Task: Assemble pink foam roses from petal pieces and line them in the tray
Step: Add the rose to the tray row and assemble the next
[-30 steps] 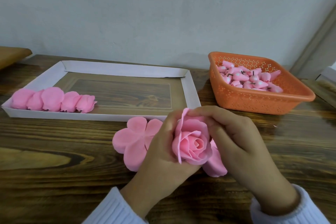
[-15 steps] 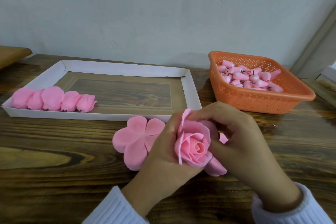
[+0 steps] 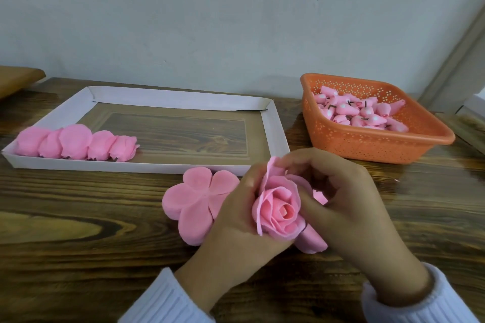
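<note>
A pink foam rose [image 3: 279, 208] is held above the wooden table, its open face turned toward me. My left hand [image 3: 236, 220] grips it from the left and below. My right hand [image 3: 343, 204] curls round its right side, fingertips pinching the top of an outer petal. A stack of flat pink petal pieces [image 3: 195, 198] lies on the table just left of my hands, partly hidden by them. The white cardboard tray [image 3: 274, 123] behind holds several finished roses [image 3: 76, 144] in a row at its front left.
An orange perforated basket [image 3: 378, 148] at the right back holds several pink rose-bud cores [image 3: 359, 113]. A wall runs close behind the table. A brown wooden surface [image 3: 18, 80] juts in at the far left.
My right hand's fingers have shifted round the rose's outer petal, from pressing on top to pinching its upper edge. The rose has turned slightly. The tray and basket are unchanged.
</note>
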Demonstrator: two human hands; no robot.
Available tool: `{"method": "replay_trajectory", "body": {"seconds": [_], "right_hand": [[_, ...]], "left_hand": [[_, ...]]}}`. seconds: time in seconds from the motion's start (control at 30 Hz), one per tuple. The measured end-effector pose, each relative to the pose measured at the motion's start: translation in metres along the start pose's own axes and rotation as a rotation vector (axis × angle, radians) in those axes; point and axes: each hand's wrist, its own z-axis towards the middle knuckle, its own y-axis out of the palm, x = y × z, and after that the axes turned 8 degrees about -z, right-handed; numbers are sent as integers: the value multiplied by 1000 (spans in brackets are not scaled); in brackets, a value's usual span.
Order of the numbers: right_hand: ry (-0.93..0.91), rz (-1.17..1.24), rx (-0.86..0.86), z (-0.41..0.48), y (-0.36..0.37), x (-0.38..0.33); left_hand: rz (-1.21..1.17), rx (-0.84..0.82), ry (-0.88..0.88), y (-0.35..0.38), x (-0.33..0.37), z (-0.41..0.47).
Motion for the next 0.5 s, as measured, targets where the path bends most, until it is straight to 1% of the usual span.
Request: {"method": "replay_trajectory", "body": {"seconds": [0.1, 0.2, 0.27, 0.33, 0.43, 0.5], "right_hand": [[85, 143, 62, 0, 4, 0], [151, 290, 102, 2, 2, 5], [110, 321, 86, 3, -1, 7], [54, 290, 41, 3, -4, 7], [6, 210, -25, 3, -5, 8], [22, 226, -36, 3, -5, 9]], "left_hand": [[14, 12, 6, 0, -1, -2], [30, 90, -35, 2, -2, 0], [34, 165, -61, 2, -5, 1], [26, 191, -65, 2, -4, 3], [-81, 100, -130, -1, -3, 5], [-236, 25, -180, -3, -4, 6]]}}
